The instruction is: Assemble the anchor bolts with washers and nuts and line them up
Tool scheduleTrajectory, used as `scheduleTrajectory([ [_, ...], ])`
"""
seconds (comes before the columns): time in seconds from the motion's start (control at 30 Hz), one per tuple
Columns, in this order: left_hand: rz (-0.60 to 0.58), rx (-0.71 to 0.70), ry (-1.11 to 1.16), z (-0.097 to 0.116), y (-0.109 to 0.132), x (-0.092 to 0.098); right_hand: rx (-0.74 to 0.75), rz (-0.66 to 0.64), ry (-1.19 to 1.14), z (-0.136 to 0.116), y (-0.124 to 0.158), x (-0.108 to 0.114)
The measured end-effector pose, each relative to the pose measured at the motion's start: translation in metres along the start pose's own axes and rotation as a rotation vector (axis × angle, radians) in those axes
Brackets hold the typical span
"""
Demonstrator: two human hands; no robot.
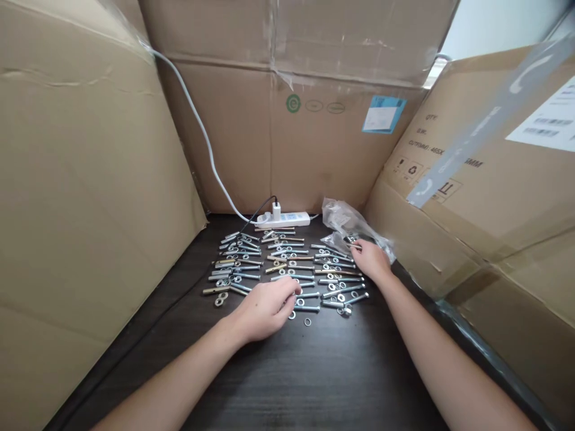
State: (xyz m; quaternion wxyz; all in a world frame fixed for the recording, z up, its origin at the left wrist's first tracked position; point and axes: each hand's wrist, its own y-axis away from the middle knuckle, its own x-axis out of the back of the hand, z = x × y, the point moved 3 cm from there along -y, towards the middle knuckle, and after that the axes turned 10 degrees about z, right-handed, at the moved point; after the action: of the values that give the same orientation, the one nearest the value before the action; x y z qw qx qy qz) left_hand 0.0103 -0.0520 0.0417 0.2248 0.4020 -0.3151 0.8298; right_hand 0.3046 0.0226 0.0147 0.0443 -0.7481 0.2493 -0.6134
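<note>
My left hand [268, 306] is over the front of the middle group of bolts [306, 309], palm down. Its fingers are curled with the tips close together, and they hide whatever lies in or under them. A flat washer [292, 315] and a thin ring washer [308, 322] lie just beside its thumb. Over on the right, my right hand [372, 261] reaches to the mouth of a clear plastic bag [344, 216]. Its thumb and fingers are pinched by a small, partly hidden metal piece. Sleeves, bolts, nuts and washers lie in three groups of rows.
A white power strip [287, 219] with a plug and cables stands behind the rows on the dark table [296, 383]. Cardboard boxes wall in the left [90, 179], back [233, 131] and right [485, 203]. A black cable [175, 304] runs along the left.
</note>
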Motion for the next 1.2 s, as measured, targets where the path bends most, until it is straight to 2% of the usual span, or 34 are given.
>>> scheduleTrajectory([
  [0.1, 0.001, -0.023, -0.022, 0.001, 0.0, 0.001, 0.071, 0.001, -0.031, -0.011, -0.012, -0.009],
  [0.2, 0.0, -0.032, -0.041, 0.001, -0.001, 0.002, 0.081, 0.008, -0.053, -0.008, -0.024, -0.011],
  [0.33, 0.0, -0.044, -0.054, 0.001, -0.001, 0.002, -0.12, 0.069, 0.006, 0.026, -0.036, -0.002],
  [0.43, 0.002, -0.054, -0.046, 0.0, 0.0, 0.002, -0.263, 0.052, 0.066, 0.05, -0.037, 0.002],
  [0.5, 0.004, -0.057, -0.041, 0.0, 0.0, 0.002, -0.309, 0.032, 0.094, 0.056, -0.036, 0.0],
  [0.77, 0.008, -0.045, -0.058, 0.0, 0.001, 0.003, -0.374, -0.036, 0.159, 0.056, -0.039, -0.005],
  [1.1, -0.001, -0.069, -0.044, 0.003, 0.001, 0.003, -0.327, -0.08, 0.181, 0.052, -0.028, -0.009],
  [1.2, -0.004, -0.064, -0.046, 0.003, 0.001, 0.004, -0.305, -0.066, 0.178, 0.048, -0.028, -0.002],
])
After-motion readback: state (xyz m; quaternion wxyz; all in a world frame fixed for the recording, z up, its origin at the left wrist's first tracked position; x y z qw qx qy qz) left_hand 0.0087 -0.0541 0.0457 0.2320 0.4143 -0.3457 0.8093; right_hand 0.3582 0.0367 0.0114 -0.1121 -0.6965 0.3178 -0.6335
